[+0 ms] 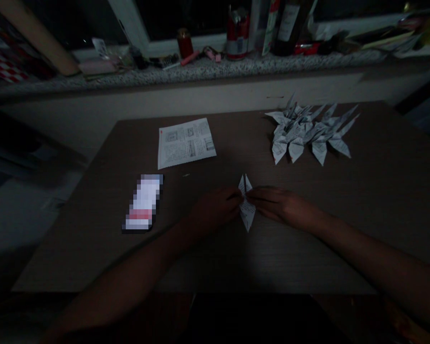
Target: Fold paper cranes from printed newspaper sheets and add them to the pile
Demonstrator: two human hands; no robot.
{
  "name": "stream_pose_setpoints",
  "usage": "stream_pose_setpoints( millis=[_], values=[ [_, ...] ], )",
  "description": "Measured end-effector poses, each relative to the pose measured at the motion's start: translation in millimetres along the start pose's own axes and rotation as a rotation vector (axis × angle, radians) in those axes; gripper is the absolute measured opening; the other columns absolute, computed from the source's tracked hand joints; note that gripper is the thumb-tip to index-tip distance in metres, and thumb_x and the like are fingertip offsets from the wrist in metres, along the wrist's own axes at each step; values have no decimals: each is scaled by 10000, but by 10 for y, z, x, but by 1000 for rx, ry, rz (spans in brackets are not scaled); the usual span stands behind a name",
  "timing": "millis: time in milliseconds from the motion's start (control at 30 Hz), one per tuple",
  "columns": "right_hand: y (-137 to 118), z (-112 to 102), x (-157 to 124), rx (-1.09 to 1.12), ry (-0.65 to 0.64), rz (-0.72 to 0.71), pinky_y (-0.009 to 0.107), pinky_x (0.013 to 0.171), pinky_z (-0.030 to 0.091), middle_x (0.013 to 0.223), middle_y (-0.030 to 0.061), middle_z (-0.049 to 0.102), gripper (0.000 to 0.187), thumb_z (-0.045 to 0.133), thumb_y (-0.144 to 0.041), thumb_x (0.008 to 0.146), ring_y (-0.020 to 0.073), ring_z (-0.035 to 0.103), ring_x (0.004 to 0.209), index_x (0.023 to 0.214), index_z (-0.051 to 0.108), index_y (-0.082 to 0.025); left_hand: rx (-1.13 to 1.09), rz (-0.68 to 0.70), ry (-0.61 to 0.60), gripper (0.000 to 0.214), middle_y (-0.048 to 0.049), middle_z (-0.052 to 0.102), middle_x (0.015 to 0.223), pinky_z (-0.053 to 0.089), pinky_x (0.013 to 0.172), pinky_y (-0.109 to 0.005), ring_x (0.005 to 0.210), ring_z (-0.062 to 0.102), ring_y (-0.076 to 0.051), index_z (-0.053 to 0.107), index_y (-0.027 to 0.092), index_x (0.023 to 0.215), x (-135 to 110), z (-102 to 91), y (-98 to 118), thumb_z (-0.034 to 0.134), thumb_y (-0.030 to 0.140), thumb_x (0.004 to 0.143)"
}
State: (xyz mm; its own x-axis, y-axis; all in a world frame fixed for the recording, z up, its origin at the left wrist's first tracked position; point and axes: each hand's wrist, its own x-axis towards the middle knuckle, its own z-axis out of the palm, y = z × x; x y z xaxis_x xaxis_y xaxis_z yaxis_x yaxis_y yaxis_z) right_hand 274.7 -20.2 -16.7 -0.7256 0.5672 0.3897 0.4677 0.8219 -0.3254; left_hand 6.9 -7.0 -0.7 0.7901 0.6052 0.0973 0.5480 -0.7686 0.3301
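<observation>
A piece of printed paper (248, 216), folded into a narrow diamond with a split far tip, lies on the table in front of me. My left hand (220, 205) grips its left edge near the middle, fingers drawn together. From the other side, my right hand (281, 203) pinches the right edge at about the same height. The fingertips of both hands almost meet over the paper, and they hide part of its middle. Dim light leaves the finger details hard to make out.
Several folded paper cranes (308, 134) stand grouped at the back right of the table (103, 191). A printed sheet (186, 143) lies at the back left, with a lit phone (143, 203) nearer me. Behind, a stone windowsill (200, 71) carries a red can (237, 36), a bottle (287, 26) and clutter.
</observation>
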Motion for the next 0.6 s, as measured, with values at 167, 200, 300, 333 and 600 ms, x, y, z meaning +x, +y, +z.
stream_pose_setpoints(
  millis=[167, 200, 300, 333, 600],
  values=[
    [1, -36, -9, -76, -38, -34, 487, 1008, 615, 1313, 157, 729, 379, 586, -115, 981, 301, 712, 1193, 1340, 694, -168, 39, 132, 20, 359, -124, 601, 1413, 535, 1011, -434, 1251, 610, -281, 628, 214, 1348, -44, -105, 5, 562, 207, 995],
    [1, -40, -14, -97, -43, -29, 486, 999, 618, 1306, 161, 730, 370, 585, -119, 980, 304, 714, 1184, 1330, 699, -164, 39, 153, 16, 346, -120, 603, 1413, 526, 1023, -438, 1258, 604, -284, 643, 217, 1328, -48, -120, 13, 566, 210, 990],
    [-4, -56, -31, -152, -55, 7, 487, 972, 622, 1303, 157, 723, 356, 595, -153, 985, 311, 710, 1168, 1323, 703, -186, 50, 150, 9, 278, -121, 619, 1390, 515, 1031, -451, 1246, 601, -293, 679, 205, 1259, -47, -145, 30, 576, 265, 1008],
    [-6, -63, -33, -164, -58, 13, 494, 964, 623, 1302, 159, 720, 350, 595, -170, 989, 316, 708, 1163, 1321, 704, -192, 55, 133, 12, 269, -122, 622, 1383, 516, 1027, -454, 1238, 601, -294, 681, 205, 1250, -43, -146, 29, 581, 294, 1017],
    [-5, -75, 2, -96, -19, 28, 542, 1054, 562, 1389, 161, 675, 303, 584, -246, 1022, 331, 640, 1296, 1302, 691, -202, 66, 75, -13, 259, -113, 613, 1408, 518, 1033, -428, 1252, 606, -282, 652, 207, 1268, -25, -106, -48, 594, 294, 1031]
  ],
)
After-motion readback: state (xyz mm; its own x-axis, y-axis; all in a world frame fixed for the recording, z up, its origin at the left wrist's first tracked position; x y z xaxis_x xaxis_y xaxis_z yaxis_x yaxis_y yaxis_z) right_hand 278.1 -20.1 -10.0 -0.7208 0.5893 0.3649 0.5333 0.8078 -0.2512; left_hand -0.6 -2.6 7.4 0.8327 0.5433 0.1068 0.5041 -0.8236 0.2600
